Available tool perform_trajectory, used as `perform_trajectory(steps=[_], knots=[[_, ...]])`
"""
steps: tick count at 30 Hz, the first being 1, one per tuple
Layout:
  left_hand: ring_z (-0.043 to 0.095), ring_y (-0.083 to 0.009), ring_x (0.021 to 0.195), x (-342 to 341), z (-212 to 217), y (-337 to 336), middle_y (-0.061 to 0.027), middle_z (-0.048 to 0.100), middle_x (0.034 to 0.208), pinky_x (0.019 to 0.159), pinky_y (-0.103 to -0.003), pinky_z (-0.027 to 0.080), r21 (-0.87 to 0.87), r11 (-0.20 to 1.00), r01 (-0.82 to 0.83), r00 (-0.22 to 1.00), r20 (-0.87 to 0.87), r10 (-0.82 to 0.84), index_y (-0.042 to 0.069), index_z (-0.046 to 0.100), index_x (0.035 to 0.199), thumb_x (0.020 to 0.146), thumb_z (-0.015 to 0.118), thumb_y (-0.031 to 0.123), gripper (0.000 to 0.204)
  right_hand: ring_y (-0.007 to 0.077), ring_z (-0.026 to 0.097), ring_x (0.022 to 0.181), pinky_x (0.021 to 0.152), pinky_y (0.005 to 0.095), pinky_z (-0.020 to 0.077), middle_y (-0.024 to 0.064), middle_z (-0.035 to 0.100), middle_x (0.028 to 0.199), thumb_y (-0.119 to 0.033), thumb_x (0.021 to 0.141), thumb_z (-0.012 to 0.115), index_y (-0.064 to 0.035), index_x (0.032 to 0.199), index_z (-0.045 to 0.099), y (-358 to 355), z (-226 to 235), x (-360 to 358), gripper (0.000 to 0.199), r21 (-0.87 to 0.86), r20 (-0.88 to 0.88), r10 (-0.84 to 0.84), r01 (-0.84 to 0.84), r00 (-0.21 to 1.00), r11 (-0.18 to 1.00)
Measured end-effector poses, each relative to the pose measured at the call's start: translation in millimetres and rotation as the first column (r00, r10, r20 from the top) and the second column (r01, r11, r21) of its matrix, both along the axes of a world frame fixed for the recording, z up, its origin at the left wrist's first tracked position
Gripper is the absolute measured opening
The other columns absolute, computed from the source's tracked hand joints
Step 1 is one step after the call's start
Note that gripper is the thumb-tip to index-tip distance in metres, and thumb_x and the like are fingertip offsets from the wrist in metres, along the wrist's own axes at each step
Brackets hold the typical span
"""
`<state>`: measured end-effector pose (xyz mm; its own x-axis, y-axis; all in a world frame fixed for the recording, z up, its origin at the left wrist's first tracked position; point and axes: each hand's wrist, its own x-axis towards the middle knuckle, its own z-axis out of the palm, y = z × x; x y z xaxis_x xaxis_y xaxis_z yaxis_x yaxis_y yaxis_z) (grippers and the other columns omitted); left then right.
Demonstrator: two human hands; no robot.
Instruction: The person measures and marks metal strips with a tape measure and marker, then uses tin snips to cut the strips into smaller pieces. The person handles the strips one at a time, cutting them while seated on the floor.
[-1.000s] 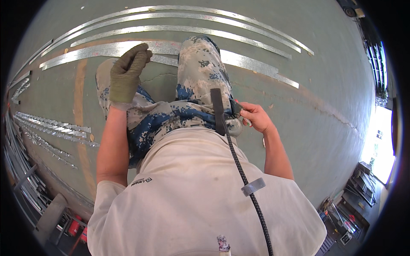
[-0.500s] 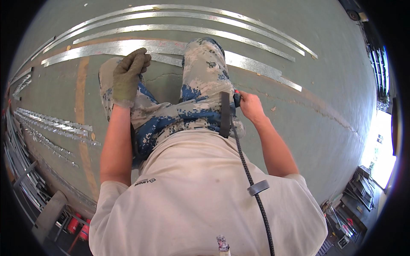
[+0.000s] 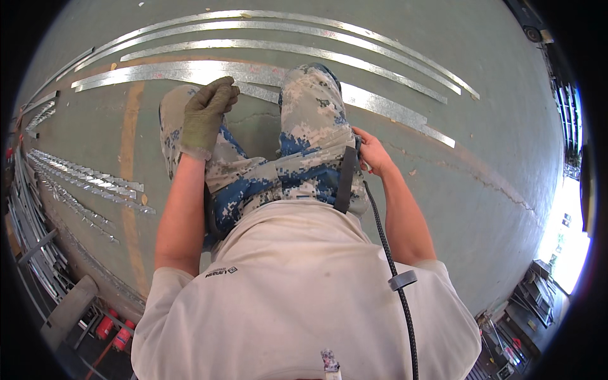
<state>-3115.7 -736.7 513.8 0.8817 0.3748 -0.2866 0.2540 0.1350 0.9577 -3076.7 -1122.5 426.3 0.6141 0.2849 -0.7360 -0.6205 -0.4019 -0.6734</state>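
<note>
My left hand [image 3: 208, 117], in an olive work glove, is raised over my left knee. Its fingers are curled closed, and whatever they may hold is hidden. My right hand [image 3: 375, 154] is bare and lies against the outer side of my right thigh. Its fingers bend in at the camouflage trousers [image 3: 311, 130], partly out of sight, so I cannot make out what is in them. Beyond my knees, long flat galvanized metal strips [image 3: 380, 107] lie on the green floor. A black strap [image 3: 345, 180] hangs at my right hip beside a black braided cord [image 3: 383, 237].
More long metal strips [image 3: 285, 44] lie farther off. Toothed metal pieces [image 3: 85, 172] are on the floor at left, near stacked metal lengths [image 3: 39, 237]. Red cylinders [image 3: 106, 324] stand at lower left. Metal parts [image 3: 535, 297] are piled at lower right.
My right hand has shifted inward against the thigh, and the black and red handle seen at it is now out of sight. My left hand stays curled over the knee. The view has shifted slightly.
</note>
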Motion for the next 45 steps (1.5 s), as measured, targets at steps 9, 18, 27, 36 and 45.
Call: perform_trajectory(steps=[9, 18, 27, 36, 45], knots=[[0.067, -0.0118, 0.095, 3, -13, 4, -0.0053, 0.075, 0.109, 0.083, -0.025, 0.053, 0.023, 0.999, 0.048, 0.999, 0.002, -0.048, 0.002, 0.071, 0.125, 0.104, 0.066, 0.021, 0.029, 0.0099, 0.048, 0.037, 0.033, 0.0287, 0.0324, 0.0023, 0.059, 0.059, -0.015, 0.096, 0.069, 0.0009, 0.112, 0.074, -28, 8, -17, 0.023, 0.249, -0.113, -0.106, 0.131, 0.988, 0.959], [0.071, -0.0327, 0.103, 45, 20, -126, -0.0161, 0.074, 0.111, 0.090, -0.043, 0.055, 0.651, 0.411, 0.638, 0.611, -0.103, -0.785, 0.008, 0.071, 0.122, 0.095, 0.068, 0.031, 0.035, 0.0375, 0.071, 0.074, 0.070, 0.0461, 0.0552, 0.0241, 0.070, 0.078, 0.000, 0.078, 0.058, 0.0022, 0.106, 0.073, -23, -93, -11, 0.032, -0.565, 0.657, 0.420, 0.041, 0.626, 0.824], [0.075, -0.0316, 0.098, 60, 1, -217, -0.0121, 0.078, 0.102, 0.081, -0.050, 0.057, 0.632, -0.253, 0.732, 0.272, -0.612, -0.743, 0.013, 0.082, 0.100, 0.084, 0.073, 0.033, 0.028, 0.0154, 0.057, 0.045, 0.039, 0.0301, 0.0401, 0.0067, 0.068, 0.070, 0.004, 0.084, 0.061, 0.0010, 0.102, 0.073, -27, -16, -40, 0.022, 0.089, 0.176, -0.211, 0.198, 0.961, 0.976], [0.074, -0.0288, 0.104, 62, -39, -245, -0.0097, 0.078, 0.108, 0.087, -0.047, 0.057, 0.591, -0.272, 0.760, 0.227, -0.632, -0.741, 0.015, 0.083, 0.105, 0.080, 0.077, 0.031, 0.030, 0.0139, 0.053, 0.045, 0.038, 0.0281, 0.0386, 0.0078, 0.065, 0.071, 0.013, 0.078, 0.054, 0.0042, 0.091, 0.069, -18, 1, -35, 0.022, -0.041, 0.239, -0.133, 0.146, 0.962, 0.988], [0.074, -0.0270, 0.109, 63, -41, -263, -0.0069, 0.078, 0.114, 0.090, -0.045, 0.057, 0.633, -0.190, 0.750, 0.285, -0.570, -0.771, 0.019, 0.083, 0.109, 0.080, 0.079, 0.028, 0.031, 0.0141, 0.055, 0.044, 0.038, 0.0300, 0.0353, 0.0066, 0.063, 0.063, 0.003, 0.089, 0.061, 0.0038, 0.078, 0.066, -11, 15, -40, 0.011, -0.162, 0.300, -0.067, 0.120, 0.952, 0.979]])
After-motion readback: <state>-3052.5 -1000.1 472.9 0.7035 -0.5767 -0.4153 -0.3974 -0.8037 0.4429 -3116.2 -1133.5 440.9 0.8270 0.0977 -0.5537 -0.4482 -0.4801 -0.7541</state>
